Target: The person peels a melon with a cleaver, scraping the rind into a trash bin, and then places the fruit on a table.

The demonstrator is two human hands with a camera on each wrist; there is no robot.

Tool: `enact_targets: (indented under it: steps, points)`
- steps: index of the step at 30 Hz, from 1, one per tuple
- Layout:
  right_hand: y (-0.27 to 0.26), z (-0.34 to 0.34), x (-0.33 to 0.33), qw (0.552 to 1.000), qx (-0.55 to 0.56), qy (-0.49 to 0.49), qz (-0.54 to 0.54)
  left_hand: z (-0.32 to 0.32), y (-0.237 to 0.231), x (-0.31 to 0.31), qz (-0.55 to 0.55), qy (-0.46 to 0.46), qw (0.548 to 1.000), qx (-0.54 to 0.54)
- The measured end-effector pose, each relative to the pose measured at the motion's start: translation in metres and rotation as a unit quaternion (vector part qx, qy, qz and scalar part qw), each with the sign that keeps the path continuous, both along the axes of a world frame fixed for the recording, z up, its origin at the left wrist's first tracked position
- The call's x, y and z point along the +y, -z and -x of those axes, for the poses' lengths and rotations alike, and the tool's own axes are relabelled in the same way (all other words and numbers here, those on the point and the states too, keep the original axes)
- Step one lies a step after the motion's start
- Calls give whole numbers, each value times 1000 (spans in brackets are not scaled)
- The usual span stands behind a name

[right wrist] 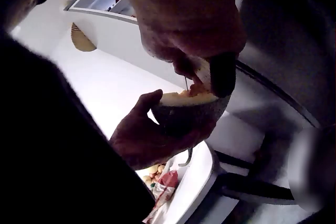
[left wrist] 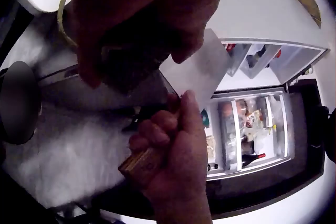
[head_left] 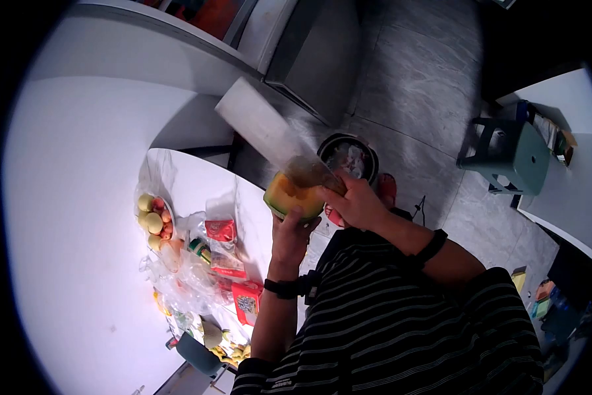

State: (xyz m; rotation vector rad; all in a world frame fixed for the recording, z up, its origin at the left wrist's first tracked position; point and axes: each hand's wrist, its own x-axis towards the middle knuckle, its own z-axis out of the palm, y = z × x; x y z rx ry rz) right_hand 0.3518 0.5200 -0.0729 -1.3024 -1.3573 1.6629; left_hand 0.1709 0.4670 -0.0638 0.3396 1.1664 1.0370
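Note:
My left hand grips a cut melon from below, its thumb over the near edge. The melon has green rind and orange flesh, with the cut face up and a hollow in the middle. In my right hand is a cleaver, held by its wooden handle. Its broad blade slants up and left, with the part near the handle over the hollow of the melon. The right wrist view shows loose orange pulp at the opening, partly hidden by the right hand.
A lined black bin stands on the tiled floor just beyond the melon. The white table at left bears a bowl of fruit, plastic bags and red packets. A green stool stands right. An open fridge shows in the left wrist view.

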Motion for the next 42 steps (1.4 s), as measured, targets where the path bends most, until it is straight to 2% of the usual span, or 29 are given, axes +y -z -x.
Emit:
enact_targets:
  steps: [3,7,10,13,18,22,27,34,36,42]
  points:
    - [12,3,-3,999,27,30,20,-8,-3,0,-2,-12,1000,9]
    - [20,5,-8,999,31,38,17,-11,0,1,-11,-5,999,-29]
    - [14,4,-10,997,40,57,-42,-14,2,3,-9,-13,998,-55]
    - [11,5,-10,999,15,38,5,-22,4,3,-32,-22,998,-43]
    - [9,5,-9,999,-10,34,-22,-27,4,5,-55,-26,998,-22]
    - [13,8,-11,996,-29,46,-77,-27,8,5,-49,-61,996,-43]
    - [14,10,-12,995,-46,46,-81,-25,11,6,-53,-77,992,-80]
    - [18,12,-12,990,-78,42,-112,-31,6,8,-76,-54,996,1]
    - [18,12,-12,993,-80,36,-84,-31,9,8,-72,-58,996,11]
    - [20,9,-11,992,-79,32,-94,-27,11,9,-59,-47,997,-12]
